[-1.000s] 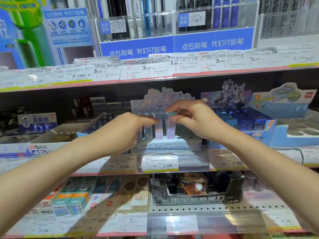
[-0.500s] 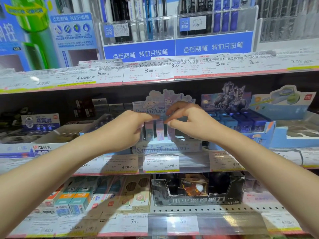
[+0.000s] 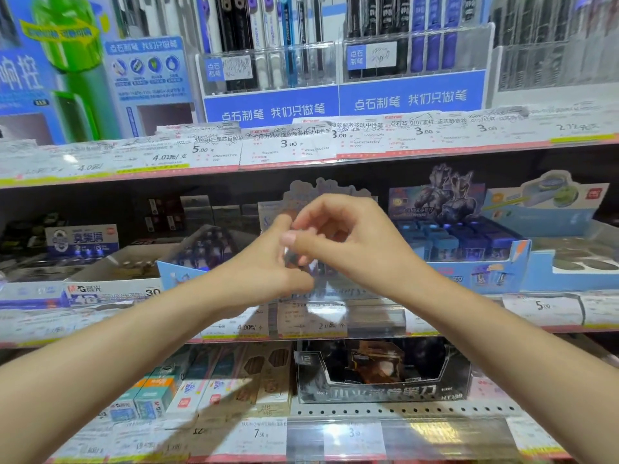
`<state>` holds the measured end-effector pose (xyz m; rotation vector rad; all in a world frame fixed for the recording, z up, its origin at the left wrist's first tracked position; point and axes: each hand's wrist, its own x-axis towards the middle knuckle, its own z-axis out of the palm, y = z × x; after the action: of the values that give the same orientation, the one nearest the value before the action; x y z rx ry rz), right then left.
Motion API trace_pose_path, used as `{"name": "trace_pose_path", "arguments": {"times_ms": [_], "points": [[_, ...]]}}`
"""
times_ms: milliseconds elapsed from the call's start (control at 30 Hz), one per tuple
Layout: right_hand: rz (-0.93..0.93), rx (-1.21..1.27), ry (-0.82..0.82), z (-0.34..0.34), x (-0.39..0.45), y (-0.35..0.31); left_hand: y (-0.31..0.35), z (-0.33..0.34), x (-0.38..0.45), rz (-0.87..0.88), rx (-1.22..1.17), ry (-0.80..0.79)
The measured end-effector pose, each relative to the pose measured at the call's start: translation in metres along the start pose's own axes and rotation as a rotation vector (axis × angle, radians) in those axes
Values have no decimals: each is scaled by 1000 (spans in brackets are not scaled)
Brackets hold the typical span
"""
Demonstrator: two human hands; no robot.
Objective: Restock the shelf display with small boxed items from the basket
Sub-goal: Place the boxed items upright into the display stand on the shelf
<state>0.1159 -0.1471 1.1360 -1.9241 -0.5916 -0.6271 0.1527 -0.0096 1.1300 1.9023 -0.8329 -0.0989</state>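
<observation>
Pastel cardboard forms the character-printed display tray (image 3: 321, 289) on the middle shelf (image 3: 100, 333), largely hidden behind both hands. The small boxed items cannot be made out, so orientation and long axis cannot be told. The left hand (image 3: 264, 266) and right hand (image 3: 348, 239) are held touching in front of the tray, fingers curled; whether anything is pinched cannot be told. A blue display box (image 3: 469, 262) is seen just beside the tray; white price labels (image 3: 311, 324) line the shelf edge.
</observation>
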Motion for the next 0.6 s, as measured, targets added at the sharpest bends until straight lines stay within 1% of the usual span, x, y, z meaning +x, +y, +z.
{"name": "trace_pose_path", "arguments": {"times_ms": [100,233,300,333,400,467,600], "points": [[46,-21,-38,3,3,2,2,1,0,-10,-23,-25],[103,15,-92,-3,6,7,0,-3,-4,-50,-190,-109],[122,18,-76,-10,9,11,-2,-6,-4,-47,-251,-141],[125,9,-55,-15,10,12,-3,-8,-4,-44,-227,-141],[130,-11,-21,-22,12,14,-4,-11,-5,-34,-123,-97],[136,-23,-13,-27,14,15,-5,-12,-3,-13,-70,-45],[122,5,-36,-26,12,16,-4,-8,0,18,-156,14]]}}
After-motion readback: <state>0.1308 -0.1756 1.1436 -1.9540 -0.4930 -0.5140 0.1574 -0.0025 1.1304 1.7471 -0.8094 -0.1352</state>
